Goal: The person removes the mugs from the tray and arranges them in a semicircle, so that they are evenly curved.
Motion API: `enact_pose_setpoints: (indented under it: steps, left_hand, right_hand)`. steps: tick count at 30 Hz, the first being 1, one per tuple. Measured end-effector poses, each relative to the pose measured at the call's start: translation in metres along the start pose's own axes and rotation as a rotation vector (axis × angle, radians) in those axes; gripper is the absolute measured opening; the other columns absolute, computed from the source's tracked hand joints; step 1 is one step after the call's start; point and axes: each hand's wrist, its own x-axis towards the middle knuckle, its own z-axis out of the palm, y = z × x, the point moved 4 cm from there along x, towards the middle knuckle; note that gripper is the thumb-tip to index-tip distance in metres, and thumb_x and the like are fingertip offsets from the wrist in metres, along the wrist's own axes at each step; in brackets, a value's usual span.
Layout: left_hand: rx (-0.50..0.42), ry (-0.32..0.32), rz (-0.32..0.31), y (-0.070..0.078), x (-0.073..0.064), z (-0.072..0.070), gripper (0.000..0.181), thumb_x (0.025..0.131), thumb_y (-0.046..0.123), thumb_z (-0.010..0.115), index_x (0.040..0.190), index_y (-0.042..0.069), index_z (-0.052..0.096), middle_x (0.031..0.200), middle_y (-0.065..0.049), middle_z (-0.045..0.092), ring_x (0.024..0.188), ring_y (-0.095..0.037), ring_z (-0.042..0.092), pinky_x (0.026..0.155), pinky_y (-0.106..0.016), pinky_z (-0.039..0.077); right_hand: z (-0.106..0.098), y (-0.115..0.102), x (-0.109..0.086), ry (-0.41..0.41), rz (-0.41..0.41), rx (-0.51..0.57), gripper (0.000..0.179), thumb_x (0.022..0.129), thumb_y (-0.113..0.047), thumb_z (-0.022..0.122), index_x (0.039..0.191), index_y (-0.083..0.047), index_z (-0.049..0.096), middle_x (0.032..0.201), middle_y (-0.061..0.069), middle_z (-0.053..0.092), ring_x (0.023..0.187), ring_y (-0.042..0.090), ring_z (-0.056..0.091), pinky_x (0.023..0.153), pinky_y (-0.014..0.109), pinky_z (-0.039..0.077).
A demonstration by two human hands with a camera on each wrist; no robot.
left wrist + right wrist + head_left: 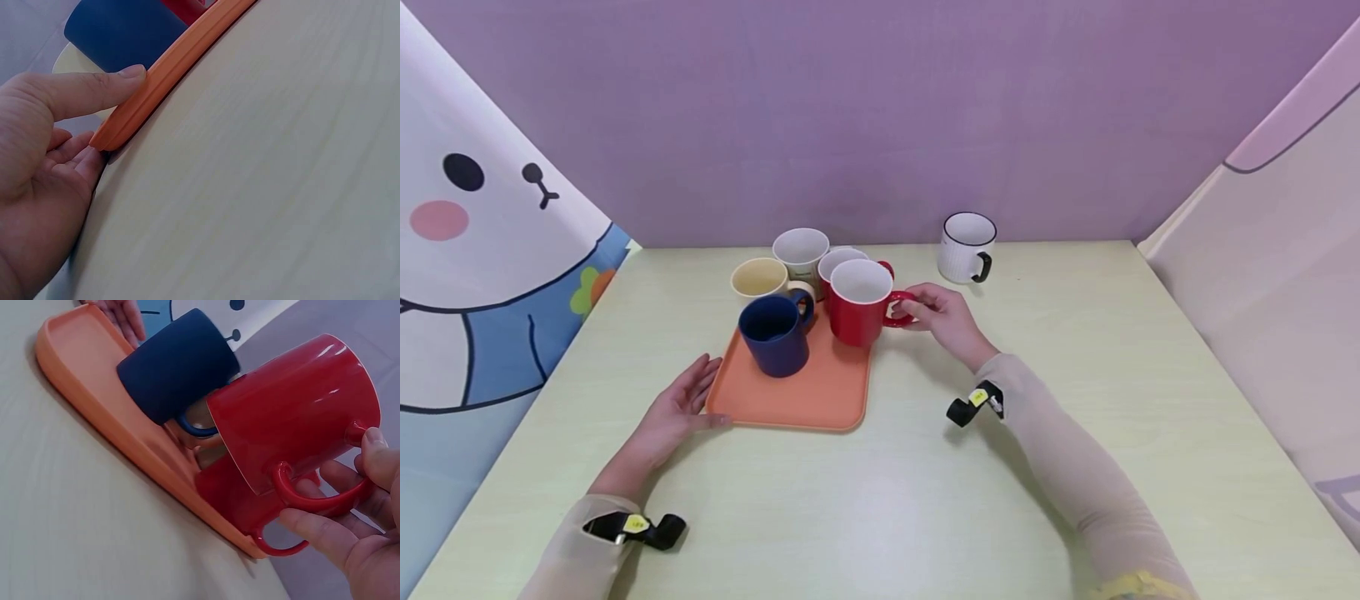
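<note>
My right hand (951,321) pinches the handle of a red mug (856,321), white inside. In the right wrist view that mug hangs above the orange tray (790,408), its base clear of it. My left hand (673,417) holds the tray's near left corner, thumb on the front rim and fingers along the left side. On the tray stand a dark blue mug (778,342), a cream-yellow mug (756,279), a white mug (801,250) and another red mug (234,494). The held mug partly hides this second red one.
A ribbed white mug (967,250) with a black rim and black handle stands on the pale table (1075,333), right of the tray near the back. Behind the table rises a purple backdrop (880,125), with a cartoon-printed sheet (482,275) at the left.
</note>
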Motion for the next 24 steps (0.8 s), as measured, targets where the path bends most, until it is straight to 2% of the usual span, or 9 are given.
enact_pose_setpoints:
  steps: [10, 15, 19, 24]
  left_hand:
    - [-0.01, -0.001, -0.005, -0.003, 0.0, -0.001, 0.105, 0.081, -0.017, 0.068, 0.157, -0.001, -0.002, 0.162, -0.026, 0.01, 0.148, -0.04, 0.013, 0.103, -0.011, 0.037]
    - [-0.012, -0.003, -0.012, -0.004, 0.0, -0.002, 0.105, 0.082, -0.016, 0.068, 0.158, 0.0, -0.003, 0.163, -0.025, 0.01, 0.148, -0.04, 0.012, 0.104, -0.012, 0.037]
    - [-0.016, -0.008, -0.004, -0.004, 0.001, -0.002, 0.105, 0.082, -0.016, 0.069, 0.158, 0.0, -0.003, 0.163, -0.024, 0.01, 0.148, -0.04, 0.012, 0.104, -0.012, 0.037]
    - [-0.015, -0.011, -0.014, -0.002, 0.002, -0.003, 0.106, 0.082, -0.014, 0.07, 0.158, 0.002, -0.003, 0.164, -0.022, 0.01, 0.149, -0.039, 0.012, 0.107, -0.015, 0.035]
  right_hand:
    - [-0.021, -0.014, -0.004, 0.077, -0.014, -0.015, 0.023, 0.098, 0.0, 0.06, 0.116, 0.013, 0.061, 0.107, 0.026, 0.068, 0.092, 0.021, 0.071, 0.079, 0.037, 0.06]
    - [-0.034, -0.021, -0.005, 0.149, -0.014, -0.003, 0.026, 0.098, -0.003, 0.061, 0.118, 0.013, 0.061, 0.102, 0.017, 0.071, 0.09, 0.018, 0.071, 0.078, 0.035, 0.06]
    - [-0.047, -0.027, -0.006, 0.191, -0.048, 0.017, 0.027, 0.098, -0.004, 0.062, 0.117, 0.015, 0.06, 0.095, 0.006, 0.072, 0.088, 0.016, 0.071, 0.076, 0.033, 0.06]
    - [-0.062, -0.033, -0.009, 0.223, -0.084, 0.054, 0.024, 0.097, -0.005, 0.062, 0.115, 0.011, 0.062, 0.095, 0.004, 0.072, 0.087, 0.017, 0.072, 0.077, 0.033, 0.06]
